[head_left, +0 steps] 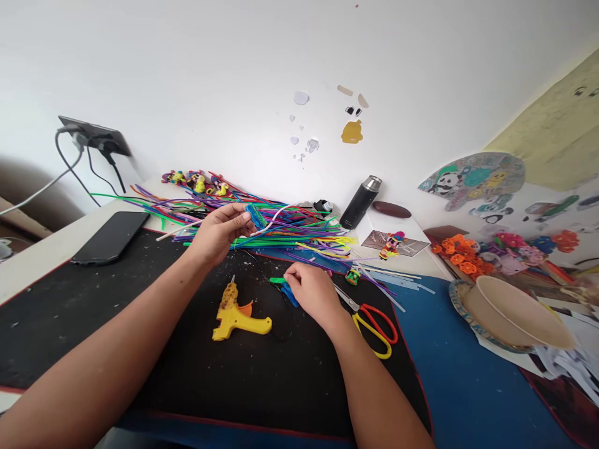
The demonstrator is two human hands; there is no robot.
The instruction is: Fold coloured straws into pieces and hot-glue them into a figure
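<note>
Up over the heap of pipe cleaners, my left hand (219, 232) pinches a small blue and green pipe cleaner piece (256, 216) between thumb and fingers. A white curved strand (276, 218) passes beside that piece; whether it is attached, I cannot tell. My right hand (312, 290) is low over the black mat, fingers curled together and tips at a short green pipe cleaner piece (277, 280). A blue piece (289, 295) lies under it. Whatever is between those fingertips is hidden. A yellow glue gun (236, 315) rests on the mat between my forearms.
Scissors (369, 321) with red and yellow handles lie right of my right hand. Behind are many pipe cleaners (304, 231), a black flask (360, 202), a white box (397, 234) and small figures (199, 182). A phone (111, 237) lies left; a bowl (519, 312) stands right.
</note>
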